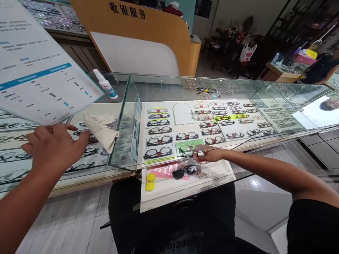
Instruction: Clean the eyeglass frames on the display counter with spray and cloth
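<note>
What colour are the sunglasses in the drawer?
The sunglasses look black or nearly so; the head view, the only one, shows this.

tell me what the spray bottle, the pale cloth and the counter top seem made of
Spray bottle: probably plastic with a smooth finish, going by its even, moulded shape. Pale cloth: soft matt fabric, perhaps microfibre or cotton, from its limp folds. Counter top: clear, polished glass most likely, since eyeglasses show through it.

A curved wood-toned counter [159, 30] with a white front panel [132, 53] stands across the room, near a pale wall [233, 14]. Light glints on the grey plank floor [74, 218]. Dark shelves [287, 21] rise at upper right.
</note>
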Motion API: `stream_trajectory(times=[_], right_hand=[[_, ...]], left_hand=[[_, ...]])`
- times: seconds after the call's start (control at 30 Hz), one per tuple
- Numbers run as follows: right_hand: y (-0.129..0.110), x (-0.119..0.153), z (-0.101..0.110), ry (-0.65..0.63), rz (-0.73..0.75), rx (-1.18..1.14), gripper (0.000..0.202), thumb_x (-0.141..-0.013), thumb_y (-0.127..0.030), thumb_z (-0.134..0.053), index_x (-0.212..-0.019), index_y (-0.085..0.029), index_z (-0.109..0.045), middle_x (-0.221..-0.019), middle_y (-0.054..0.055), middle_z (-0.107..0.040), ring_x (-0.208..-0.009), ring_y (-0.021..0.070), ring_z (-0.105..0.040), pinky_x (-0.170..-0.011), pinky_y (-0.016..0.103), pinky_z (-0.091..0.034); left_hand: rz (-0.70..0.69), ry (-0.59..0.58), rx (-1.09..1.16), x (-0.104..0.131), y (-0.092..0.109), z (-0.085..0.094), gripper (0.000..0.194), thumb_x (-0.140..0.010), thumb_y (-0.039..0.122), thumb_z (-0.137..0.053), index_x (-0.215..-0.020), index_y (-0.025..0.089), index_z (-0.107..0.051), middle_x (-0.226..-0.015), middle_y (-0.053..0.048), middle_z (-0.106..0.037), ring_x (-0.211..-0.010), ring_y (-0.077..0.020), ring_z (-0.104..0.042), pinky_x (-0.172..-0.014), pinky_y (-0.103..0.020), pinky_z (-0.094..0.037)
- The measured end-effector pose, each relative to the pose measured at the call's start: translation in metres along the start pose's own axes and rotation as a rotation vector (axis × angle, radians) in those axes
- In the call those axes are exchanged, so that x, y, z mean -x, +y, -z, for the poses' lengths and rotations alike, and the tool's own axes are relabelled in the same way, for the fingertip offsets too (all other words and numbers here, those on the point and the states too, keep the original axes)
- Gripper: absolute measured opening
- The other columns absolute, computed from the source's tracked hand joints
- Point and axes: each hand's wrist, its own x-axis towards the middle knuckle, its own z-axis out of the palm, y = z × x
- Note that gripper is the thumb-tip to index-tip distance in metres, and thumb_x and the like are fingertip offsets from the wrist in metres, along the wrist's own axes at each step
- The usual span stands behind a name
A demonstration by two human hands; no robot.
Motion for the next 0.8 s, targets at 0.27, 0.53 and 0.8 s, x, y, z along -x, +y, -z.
stream_trajectory(times=[0.27, 0.53, 0.8], right_hand=[[0.038, -0.058, 0.011, 0.481, -0.049, 0.378, 0.021, -0.108, -0.025, -0.056, -0.116, -0.02, -0.074, -0.131, 0.018, -0.071, -0.132, 0.0359, -0.055, -0.124, 0.059, -0.035], [0.075, -0.115, 0.028, 0.567, -0.142, 0.575, 0.034, -0.109, -0.021, -0.048, -0.125, -0.018, -0.077, -0.141, 0.021, -0.07, -0.152, 0.0379, -0.047, -0.137, 0.063, -0.02], [0.103, -0.152, 0.047, 0.46, -0.09, 0.669, 0.033, -0.107, -0.02, -0.053, -0.119, -0.019, -0.084, -0.139, 0.02, -0.074, -0.15, 0.039, -0.049, -0.14, 0.068, -0.013]], left_hand=[[0.025, 0.002, -0.013, 0.004, 0.004, 0.003, 0.09, -0.097, 0.075, -0.025, -0.149, 0.009, -0.059, -0.159, -0.035, -0.043, -0.156, -0.0567, -0.04, -0.126, -0.069, -0.037], [0.032, -0.009, -0.029, 0.005, 0.006, 0.007, 0.096, -0.098, 0.077, -0.021, -0.149, 0.007, -0.061, -0.16, -0.039, -0.043, -0.157, -0.0586, -0.039, -0.123, -0.072, -0.039], [0.046, -0.003, -0.056, 0.006, 0.007, 0.006, 0.096, -0.098, 0.075, -0.02, -0.15, 0.006, -0.061, -0.16, -0.037, -0.045, -0.155, -0.0585, -0.041, -0.122, -0.073, -0.04]])
